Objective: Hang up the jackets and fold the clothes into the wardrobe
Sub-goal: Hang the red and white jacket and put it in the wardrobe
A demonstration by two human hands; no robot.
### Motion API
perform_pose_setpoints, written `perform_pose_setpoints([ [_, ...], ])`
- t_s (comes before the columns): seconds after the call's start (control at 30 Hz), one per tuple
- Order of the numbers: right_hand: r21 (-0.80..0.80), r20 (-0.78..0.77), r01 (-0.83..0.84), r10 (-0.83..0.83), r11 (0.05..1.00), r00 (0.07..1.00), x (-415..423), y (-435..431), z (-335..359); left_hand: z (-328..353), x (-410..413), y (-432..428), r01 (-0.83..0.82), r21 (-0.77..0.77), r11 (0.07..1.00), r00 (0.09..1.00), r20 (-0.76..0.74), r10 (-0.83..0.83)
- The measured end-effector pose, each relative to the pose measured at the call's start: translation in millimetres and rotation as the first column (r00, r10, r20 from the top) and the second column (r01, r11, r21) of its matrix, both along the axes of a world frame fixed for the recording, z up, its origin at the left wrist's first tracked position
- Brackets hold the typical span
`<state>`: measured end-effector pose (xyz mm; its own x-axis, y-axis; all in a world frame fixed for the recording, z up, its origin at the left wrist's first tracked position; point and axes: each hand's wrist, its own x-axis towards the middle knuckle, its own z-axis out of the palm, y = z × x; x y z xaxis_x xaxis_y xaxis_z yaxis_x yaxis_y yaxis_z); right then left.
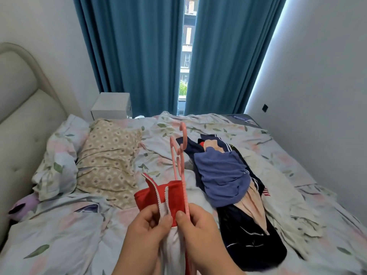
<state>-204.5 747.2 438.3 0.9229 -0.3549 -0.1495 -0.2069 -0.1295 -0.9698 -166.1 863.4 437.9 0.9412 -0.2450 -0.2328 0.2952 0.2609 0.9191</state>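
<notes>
I hold a red and white jacket (174, 195) over the bed, its zipper edges spread apart at the collar. My left hand (147, 229) pinches the white zipper edge of the jacket. My right hand (200, 231) grips the pink hanger (179, 161), which stands upright with its hook pointing away from me and one arm tucked inside the jacket. To the right on the bed lies a pile of clothes (228, 181): a blue garment on top, with dark navy and pale pink pieces under it.
The bed (59, 235) has a rumpled floral cover and two pillows (107, 159) by the padded headboard (21, 116). A white nightstand (111, 106) stands behind it. Blue curtains (139, 56) hang at the window. A white wall runs along the right.
</notes>
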Motion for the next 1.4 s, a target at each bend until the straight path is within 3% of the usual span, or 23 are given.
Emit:
perform_pose_setpoints([
  [0.23, 0.040, 0.030, 0.041, -0.042, 0.998, 0.999, 14.1, -60.0, -19.9, 3.0, 18.9, -60.4, 0.075, -0.037, 0.996, 0.994, -0.078, -0.078],
  [0.47, 0.072, 0.005, 0.078, -0.079, 0.994, 0.997, -2.7, -106.6, -24.5, 7.5, 15.4, -108.9, 0.260, 0.084, 0.962, 0.961, -0.118, -0.250],
  [0.8, -0.027, -0.030, 0.168, -0.169, 0.985, 0.985, -3.0, -153.2, -73.6, -36.5, 44.7, -155.3, 0.563, 0.225, 0.796, 0.826, -0.185, -0.532],
  [1.03, 0.013, -0.081, 0.273, -0.271, 0.962, 0.959, 19.5, -175.2, -173.6, -125.9, 84.7, -197.5, 0.707, 0.316, 0.632, 0.706, -0.266, -0.657],
  [1.23, 0.041, -0.174, 0.431, -0.418, 0.901, 0.891, 89.8, -171.4, -295.6, -258.6, 168.0, -221.3, 0.753, 0.302, 0.584, 0.653, -0.233, -0.721],
  [1.4, -0.049, -0.185, 0.419, -0.420, 0.907, 0.888, 147.6, -172.4, -397.8, -374.8, 230.2, -212.6, 0.768, 0.297, 0.568, 0.632, -0.201, -0.749],
])
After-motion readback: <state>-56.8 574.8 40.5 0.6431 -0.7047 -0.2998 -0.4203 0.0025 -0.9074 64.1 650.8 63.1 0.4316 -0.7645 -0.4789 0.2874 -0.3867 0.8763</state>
